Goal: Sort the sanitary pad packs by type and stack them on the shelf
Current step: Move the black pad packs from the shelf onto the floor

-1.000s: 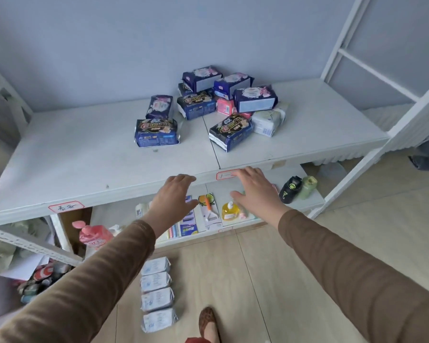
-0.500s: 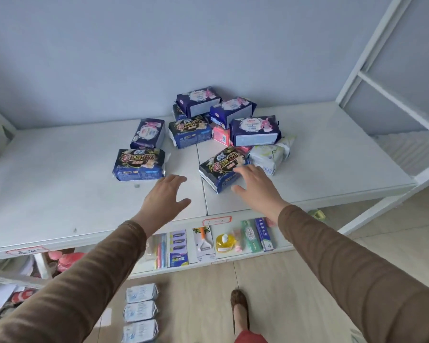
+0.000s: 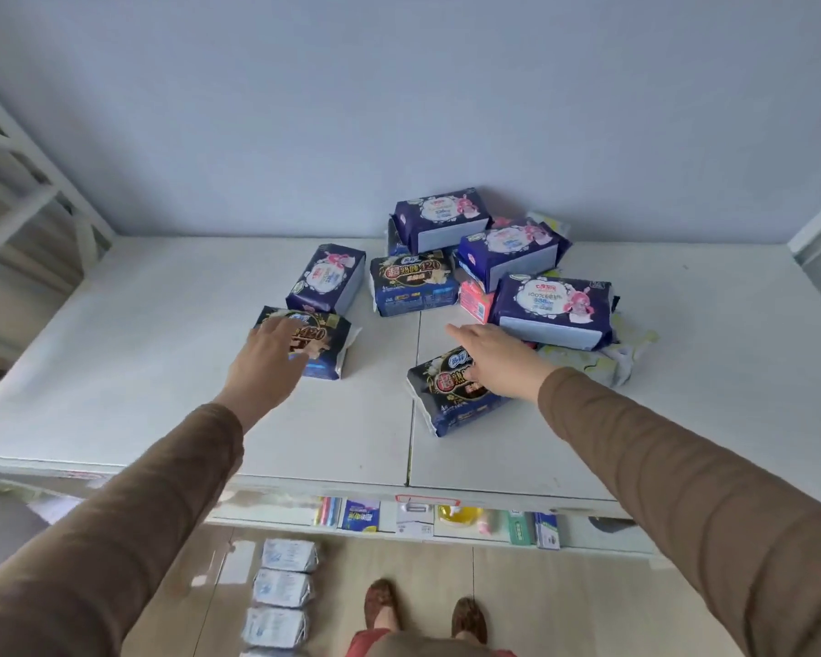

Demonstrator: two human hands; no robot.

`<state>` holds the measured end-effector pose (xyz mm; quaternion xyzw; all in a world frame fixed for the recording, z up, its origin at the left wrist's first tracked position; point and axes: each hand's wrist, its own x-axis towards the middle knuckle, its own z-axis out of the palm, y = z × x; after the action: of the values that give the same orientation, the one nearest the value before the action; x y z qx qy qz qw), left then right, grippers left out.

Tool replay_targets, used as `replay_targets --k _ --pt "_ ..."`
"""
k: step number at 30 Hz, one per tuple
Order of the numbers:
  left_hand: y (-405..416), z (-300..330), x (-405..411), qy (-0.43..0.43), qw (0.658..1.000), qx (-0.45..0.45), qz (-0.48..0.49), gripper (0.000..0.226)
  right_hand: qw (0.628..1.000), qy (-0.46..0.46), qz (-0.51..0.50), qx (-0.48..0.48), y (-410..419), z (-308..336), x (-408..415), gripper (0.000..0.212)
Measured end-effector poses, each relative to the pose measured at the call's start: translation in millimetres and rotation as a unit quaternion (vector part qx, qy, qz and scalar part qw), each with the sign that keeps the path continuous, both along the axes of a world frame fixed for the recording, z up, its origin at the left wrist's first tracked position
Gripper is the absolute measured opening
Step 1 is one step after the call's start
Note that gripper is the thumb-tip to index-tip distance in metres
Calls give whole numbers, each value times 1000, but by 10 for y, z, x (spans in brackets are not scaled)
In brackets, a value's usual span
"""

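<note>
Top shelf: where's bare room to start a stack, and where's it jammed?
Free: the left end of the shelf, from the left frame to the left hand, and the right end past the pale green pack. The front strip near the seam is also bare. Crowded: back centre, where purple packs and dark "420" packs pile up against the wall.

pale blue wall [image 3: 304, 111] behind white shelving [image 3: 115, 334], tan tiled floor [image 3: 541, 609].

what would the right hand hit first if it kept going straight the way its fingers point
The right hand is over a dark pack, fingers aimed up-left toward the back. Straight on, it would likely meet the dark pack marked 420 by the pile; depth is unclear, so it might pass above it.
</note>
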<state>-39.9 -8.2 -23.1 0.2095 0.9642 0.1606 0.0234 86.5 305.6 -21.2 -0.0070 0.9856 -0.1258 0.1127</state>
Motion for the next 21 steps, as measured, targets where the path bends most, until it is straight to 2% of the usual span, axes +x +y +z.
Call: replay_targets --k 4,6,8,11,14,17,21 --pt "-176 4 -434 -18 999 0 38 55 993 -120 7 -8 59 88 -205 84" --pt "-255 5 -630 -46 998 -26 22 68 986 -164 -9 -27 82 94 -253 88" --pt "-303 11 -801 -90 995 -48 -10 83 982 -186 -16 -34 85 73 -261 86" --pt "-323 24 -993 -186 980 -53 -37 94 983 -180 -16 -31 68 57 -247 81" --pt "-332 46 -1105 -215 971 -86 -56 107 991 -135 -11 -13 0 55 -187 78" --pt "-346 38 -1128 -154 968 -169 -105 120 1000 -24 -13 -16 -123 27 -1 79" --pt "-429 27 -1040 -75 957 -222 -173 96 988 149 -24 -11 -256 -80 340 82"
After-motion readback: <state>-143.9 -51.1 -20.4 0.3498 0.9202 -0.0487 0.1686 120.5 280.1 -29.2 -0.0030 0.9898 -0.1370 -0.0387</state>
